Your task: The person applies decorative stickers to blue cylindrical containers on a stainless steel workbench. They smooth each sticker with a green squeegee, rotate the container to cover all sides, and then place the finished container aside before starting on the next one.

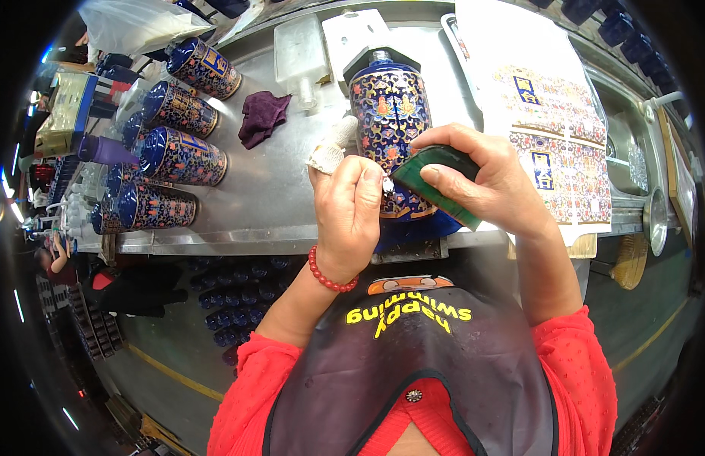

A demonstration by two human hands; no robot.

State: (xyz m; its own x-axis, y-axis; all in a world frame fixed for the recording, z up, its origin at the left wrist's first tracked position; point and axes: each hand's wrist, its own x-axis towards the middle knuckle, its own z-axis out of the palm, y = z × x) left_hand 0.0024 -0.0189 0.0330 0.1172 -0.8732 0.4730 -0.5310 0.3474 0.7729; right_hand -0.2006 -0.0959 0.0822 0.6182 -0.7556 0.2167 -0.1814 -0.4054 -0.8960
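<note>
A dark blue bottle point(390, 102) with a colourful floral pattern lies in front of me, its neck pointing away. My right hand point(489, 175) grips a flat green scraper point(441, 173), whose edge is over the bottle's lower right part. Closed beside the bottle's lower left side is my left hand point(349, 216), thumb pressed to the curled fingers. White cloth-like material point(327, 157) shows at its fingers; whether it is worn on them or held, I cannot tell. A small white bit shows by the thumb tip, and the hands partly hide the bottle's lower end.
Several similar decorated bottles point(184, 156) stand at the left of the metal worktable point(254, 209). A purple cloth point(263, 118) and a clear empty-looking bottle point(299, 53) lie nearer the middle. Printed pattern sheets point(557, 144) are at the right, before a metal sink point(626, 152).
</note>
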